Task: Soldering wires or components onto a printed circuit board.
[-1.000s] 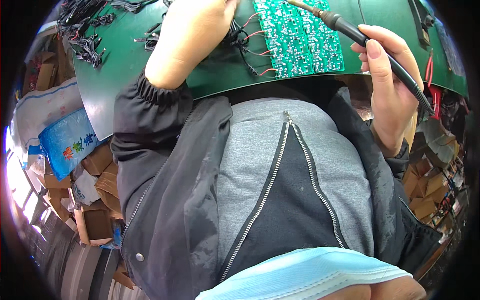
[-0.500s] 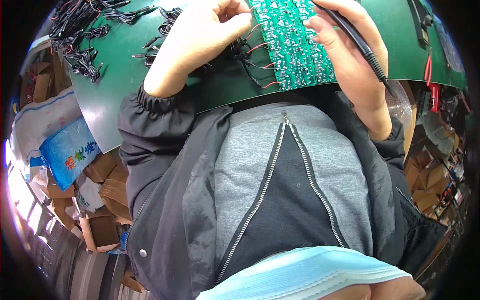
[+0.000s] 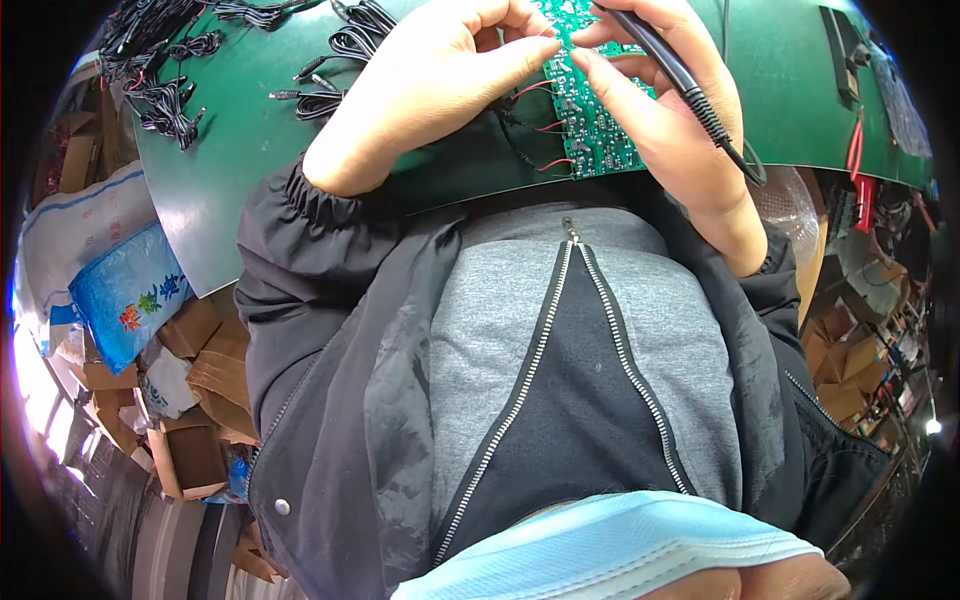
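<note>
Green circuit-board panel (image 3: 596, 142), flat on green table (image 3: 790, 115): light, stiff, fragile, we judge; best taken by edges. Our right hand (image 3: 668, 135) grips black soldering iron (image 3: 660, 55); left hand (image 3: 440, 75) beside panel, pinch contents we cannot tell.

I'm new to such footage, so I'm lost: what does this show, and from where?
No machine here: a person works bare-handed. The left of two head-worn fisheye cameras looks down, so straight edges bend. On the green tabletop lie green printed circuit boards, thin red wires at their left edge, and farther left, coiled black cables. The right hand holds a black pen-shaped soldering iron; its tip isn't visible. The left hand is at the boards' left edge; whether it pinches anything is hard to tell.
</note>
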A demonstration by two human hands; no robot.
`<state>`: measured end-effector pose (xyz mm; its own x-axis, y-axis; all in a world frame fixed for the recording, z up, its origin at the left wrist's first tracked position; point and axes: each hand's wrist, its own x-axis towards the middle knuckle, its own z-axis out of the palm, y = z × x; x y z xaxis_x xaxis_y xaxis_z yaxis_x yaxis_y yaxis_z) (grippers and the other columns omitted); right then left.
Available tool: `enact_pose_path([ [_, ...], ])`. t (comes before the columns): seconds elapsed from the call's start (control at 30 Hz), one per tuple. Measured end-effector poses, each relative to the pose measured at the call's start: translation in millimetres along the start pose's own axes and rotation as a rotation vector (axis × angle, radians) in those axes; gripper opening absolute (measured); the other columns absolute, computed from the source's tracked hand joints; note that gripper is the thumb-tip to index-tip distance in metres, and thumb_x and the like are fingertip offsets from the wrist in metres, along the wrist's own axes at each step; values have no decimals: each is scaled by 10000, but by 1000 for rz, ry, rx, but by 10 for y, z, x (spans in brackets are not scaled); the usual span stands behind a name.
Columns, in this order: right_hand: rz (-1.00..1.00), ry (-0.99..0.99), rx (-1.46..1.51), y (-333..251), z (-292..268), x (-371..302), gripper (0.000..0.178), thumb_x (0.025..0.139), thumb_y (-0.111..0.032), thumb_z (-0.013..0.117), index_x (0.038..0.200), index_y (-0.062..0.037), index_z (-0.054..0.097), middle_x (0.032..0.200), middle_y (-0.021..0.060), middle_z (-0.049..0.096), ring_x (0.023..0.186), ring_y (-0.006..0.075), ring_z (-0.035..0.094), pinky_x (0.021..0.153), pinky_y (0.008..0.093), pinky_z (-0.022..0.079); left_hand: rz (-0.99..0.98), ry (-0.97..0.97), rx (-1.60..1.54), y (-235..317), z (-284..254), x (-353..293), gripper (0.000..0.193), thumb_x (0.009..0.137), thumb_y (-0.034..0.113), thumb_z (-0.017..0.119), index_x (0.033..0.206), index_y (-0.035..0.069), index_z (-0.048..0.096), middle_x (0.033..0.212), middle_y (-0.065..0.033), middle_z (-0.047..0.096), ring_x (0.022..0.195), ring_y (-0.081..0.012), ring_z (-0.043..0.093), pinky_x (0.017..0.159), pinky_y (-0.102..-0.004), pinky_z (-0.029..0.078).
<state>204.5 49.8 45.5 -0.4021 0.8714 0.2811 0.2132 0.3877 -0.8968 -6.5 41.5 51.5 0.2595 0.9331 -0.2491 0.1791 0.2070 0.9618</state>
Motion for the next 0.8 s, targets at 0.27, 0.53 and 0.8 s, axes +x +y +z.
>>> enact_pose_path([
  [0.27,-116,2,-73,44,-7,-16,495,839,130,689,1302,-17,594,1100,78,584,936,109,636,759,213,535,-23,-84,-120,-64,-10,46,93,1032,112,633,1044,19,637,819,53,587,729,-35,504,644,-219,426],
  [0.53,23,129,176,8,-27,-71,372,897,103,649,1246,-21,621,1058,43,615,899,67,610,654,186,511,113,-49,110,-10,-95,183,111,1011,105,634,1051,7,669,821,-23,652,730,-119,585,697,-281,484],
  [0.8,50,162,35,-42,-584,-167,275,1008,-105,667,1246,33,682,1066,132,724,777,90,582,724,219,482,425,287,822,-183,-48,236,169,926,169,676,919,1,660,842,-195,678,809,-381,671,745,-425,536],
])
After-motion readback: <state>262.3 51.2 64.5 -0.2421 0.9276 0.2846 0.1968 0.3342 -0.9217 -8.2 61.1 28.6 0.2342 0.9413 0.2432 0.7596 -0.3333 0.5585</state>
